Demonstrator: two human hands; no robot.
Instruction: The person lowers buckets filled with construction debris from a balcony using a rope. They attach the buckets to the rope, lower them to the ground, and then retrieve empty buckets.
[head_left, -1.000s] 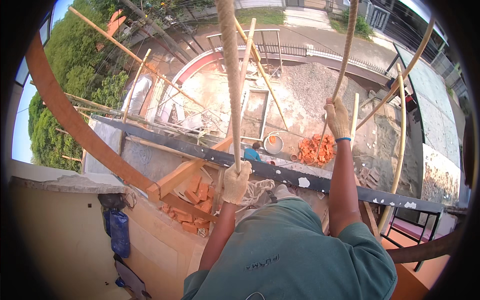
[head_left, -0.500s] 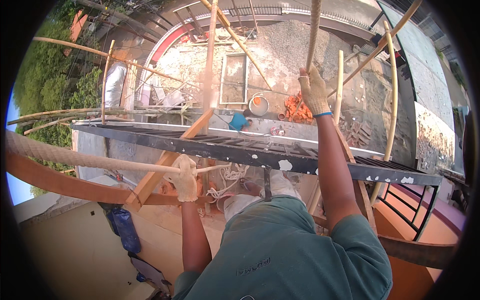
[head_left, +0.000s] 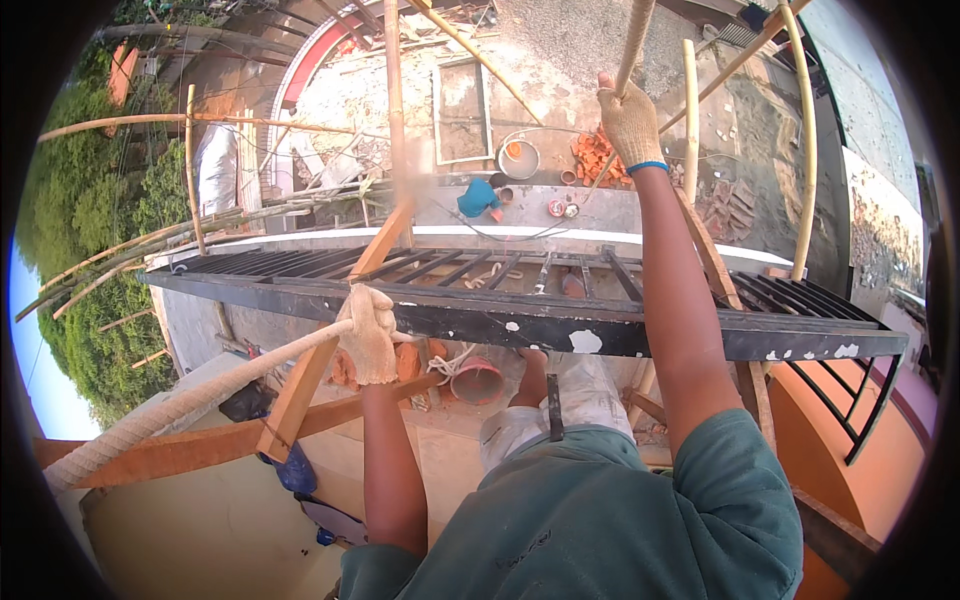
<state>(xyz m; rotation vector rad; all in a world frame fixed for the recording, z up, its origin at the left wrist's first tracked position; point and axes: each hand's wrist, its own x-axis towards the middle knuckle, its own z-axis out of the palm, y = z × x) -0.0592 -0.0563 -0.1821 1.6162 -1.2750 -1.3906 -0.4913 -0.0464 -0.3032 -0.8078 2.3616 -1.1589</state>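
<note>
My left hand [head_left: 369, 335], in a pale knitted work glove, is closed around a thick twisted rope [head_left: 225, 388] running off to the lower left. It sits just at the near side of a black metal railing [head_left: 480, 318] with chipped paint, beside a slanted wooden beam [head_left: 300, 400]. My right hand [head_left: 631, 125], gloved too with a blue cuff, is raised beyond the railing. Its fingers wrap a taut thick rope length [head_left: 636, 45] that rises out of the top of the view. Whether both lengths are one rope cannot be seen.
Bamboo poles [head_left: 804, 150] and timbers stand around the railing. A reddish bucket [head_left: 477, 382] is near my feet. On the ground far below, a person in blue [head_left: 480, 197] crouches by a round tub [head_left: 519, 157], a brick pile [head_left: 597, 155] and a rectangular frame [head_left: 463, 112].
My left hand has risen slightly, and its rope now slopes down more steeply to the left. My right hand stays on its rope, a little higher in view. The view has shifted, showing more railing bars.
</note>
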